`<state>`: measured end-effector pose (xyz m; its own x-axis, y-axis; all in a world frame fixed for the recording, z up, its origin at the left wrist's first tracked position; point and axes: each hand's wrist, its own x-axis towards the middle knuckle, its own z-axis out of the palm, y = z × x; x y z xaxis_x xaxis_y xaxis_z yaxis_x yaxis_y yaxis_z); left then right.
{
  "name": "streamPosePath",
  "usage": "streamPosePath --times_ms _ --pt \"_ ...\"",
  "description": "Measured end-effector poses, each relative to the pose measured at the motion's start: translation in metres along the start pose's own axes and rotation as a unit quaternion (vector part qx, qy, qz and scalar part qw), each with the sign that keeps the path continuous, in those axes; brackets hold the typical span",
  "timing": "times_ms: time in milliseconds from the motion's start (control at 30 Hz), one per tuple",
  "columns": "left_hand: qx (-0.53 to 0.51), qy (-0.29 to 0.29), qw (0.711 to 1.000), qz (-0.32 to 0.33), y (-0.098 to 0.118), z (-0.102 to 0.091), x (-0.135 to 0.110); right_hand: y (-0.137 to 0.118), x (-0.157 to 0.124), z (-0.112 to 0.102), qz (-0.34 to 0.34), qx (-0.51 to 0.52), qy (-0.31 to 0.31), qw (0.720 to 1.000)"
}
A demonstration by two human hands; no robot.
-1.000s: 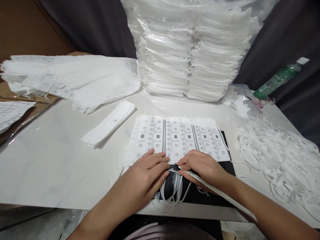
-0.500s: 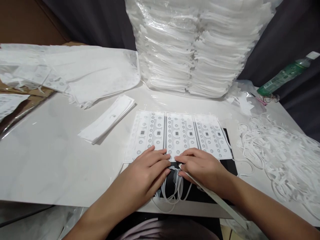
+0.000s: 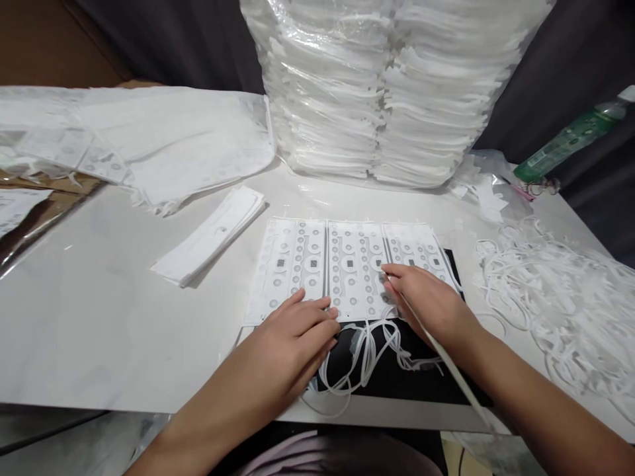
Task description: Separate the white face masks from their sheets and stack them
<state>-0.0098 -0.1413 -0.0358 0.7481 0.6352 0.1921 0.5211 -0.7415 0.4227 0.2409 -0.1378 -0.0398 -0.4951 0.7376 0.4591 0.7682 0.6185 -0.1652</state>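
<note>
A white die-cut sheet (image 3: 317, 261) in three panels, printed with grey circles and small dark squares, lies on a black mat (image 3: 397, 377) near the table's front edge. My left hand (image 3: 292, 337) rests flat on the sheet's lower left panel, fingers stretched out. My right hand (image 3: 431, 301) lies on the right panel and holds a thin white stick (image 3: 446, 360) whose tip touches the sheet. Loose white strips (image 3: 364, 354) curl on the mat below the sheet.
A tall plastic-wrapped stack of white sheets (image 3: 381, 92) stands at the back. A low pile in plastic (image 3: 149, 142) lies at the left, a small stack of white strips (image 3: 213, 231) beside it. A heap of white offcuts (image 3: 555, 297) and a green bottle (image 3: 570, 142) are on the right.
My right hand has moved up and right from the sheet's lower edge onto the right panel, taking the stick with it. The strips below now lie uncovered. My left hand stayed put.
</note>
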Motion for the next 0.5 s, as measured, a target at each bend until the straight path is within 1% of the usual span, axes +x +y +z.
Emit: streamPosePath --times_ms 67,133,233,300,333,400,467,500 --pt "-0.005 0.003 1.0 0.008 -0.001 -0.001 -0.001 0.004 -0.002 -0.006 0.022 0.029 0.04 0.999" --pt "0.003 0.008 1.0 0.013 -0.001 -0.002 0.0 0.005 -0.003 -0.013 0.032 0.04 0.04 0.998" --pt "0.033 0.01 0.999 0.014 0.001 -0.001 0.002 0.006 -0.006 -0.02 0.042 0.078 -0.009 0.996" --pt "0.056 -0.003 0.998 0.018 0.002 -0.001 0.003 0.006 -0.007 -0.023 0.056 0.157 -0.054 0.985" --pt "0.066 -0.013 0.998 0.021 0.001 -0.001 0.003 0.006 -0.008 -0.024 0.068 0.207 -0.076 0.973" --pt "0.078 -0.03 0.996 0.028 -0.001 -0.002 0.001 0.004 -0.008 -0.026 0.097 0.299 -0.12 0.941" --pt "0.081 -0.037 0.995 0.037 -0.004 -0.005 -0.002 0.003 -0.007 -0.03 0.12 0.376 -0.176 0.902" --pt "0.078 -0.038 0.995 0.043 -0.005 -0.009 -0.004 0.002 -0.007 -0.032 0.127 0.413 -0.21 0.877"
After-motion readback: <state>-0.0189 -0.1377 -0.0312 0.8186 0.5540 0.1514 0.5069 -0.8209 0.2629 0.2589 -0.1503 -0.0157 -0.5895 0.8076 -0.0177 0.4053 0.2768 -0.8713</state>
